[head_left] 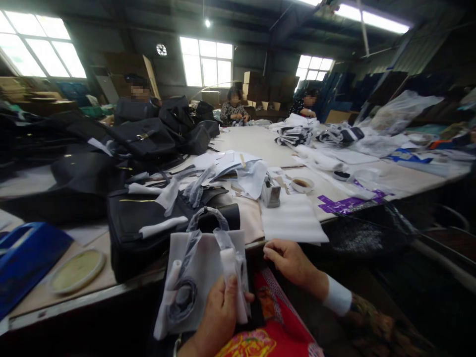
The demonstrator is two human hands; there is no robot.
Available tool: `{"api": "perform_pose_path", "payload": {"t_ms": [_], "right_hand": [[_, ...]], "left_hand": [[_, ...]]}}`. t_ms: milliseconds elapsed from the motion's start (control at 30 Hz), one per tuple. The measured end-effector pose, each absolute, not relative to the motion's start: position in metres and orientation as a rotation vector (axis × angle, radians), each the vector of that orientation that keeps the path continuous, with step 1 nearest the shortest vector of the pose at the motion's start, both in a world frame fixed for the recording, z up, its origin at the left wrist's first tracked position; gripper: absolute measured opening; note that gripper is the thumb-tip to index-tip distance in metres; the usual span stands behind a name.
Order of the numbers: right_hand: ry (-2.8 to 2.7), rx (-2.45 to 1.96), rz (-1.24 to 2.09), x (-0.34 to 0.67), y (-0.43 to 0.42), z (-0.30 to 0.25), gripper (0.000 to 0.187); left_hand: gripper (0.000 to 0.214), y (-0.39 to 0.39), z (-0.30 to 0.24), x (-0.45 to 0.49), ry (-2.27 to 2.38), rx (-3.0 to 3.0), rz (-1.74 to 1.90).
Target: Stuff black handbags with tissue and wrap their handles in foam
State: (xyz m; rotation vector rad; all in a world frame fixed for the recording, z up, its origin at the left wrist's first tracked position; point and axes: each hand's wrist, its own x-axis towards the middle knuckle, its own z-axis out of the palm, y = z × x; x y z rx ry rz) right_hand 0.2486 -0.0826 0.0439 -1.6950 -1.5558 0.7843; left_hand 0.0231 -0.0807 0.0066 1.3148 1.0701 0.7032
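Note:
My left hand (219, 317) is closed on a bag wrapped in white foam sheet (203, 275), held upright at the table's front edge; its handle is covered in clear plastic. My right hand (288, 260) rests at the table edge to the right, fingers curled, nothing visible in it. A black handbag (137, 223) with foam strips on it lies on the table just behind the wrapped bag. A sheet of white foam (292, 218) lies beyond my right hand.
Black handbags (145, 139) are piled at the left. A tape dispenser (270, 193), a tape roll (302, 184), papers and plastic wraps cover the long table (256, 141). A blue bin (22, 258) and a round lid (76, 270) sit left. Three people sit at the far end.

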Motion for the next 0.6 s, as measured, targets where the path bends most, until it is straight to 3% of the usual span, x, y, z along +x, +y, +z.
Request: {"api": "perform_pose_path", "payload": {"t_ms": [167, 433, 600], "right_hand": [[-1.499, -1.702, 0.822, 0.259, -0.064, 0.031, 0.026], [-1.579, -2.027, 0.404, 0.289, 0.003, 0.028, 0.023], [-1.478, -2.202, 0.351, 0.301, 0.057, 0.016, 0.023]], "left_hand": [[0.060, -0.081, 0.001, 0.025, 1.023, 1.178, 0.687], [0.059, -0.078, -0.011, 0.033, 0.989, 1.072, 0.671], [0.066, -0.073, -0.021, 0.031, 1.018, 1.080, 0.642]]}}
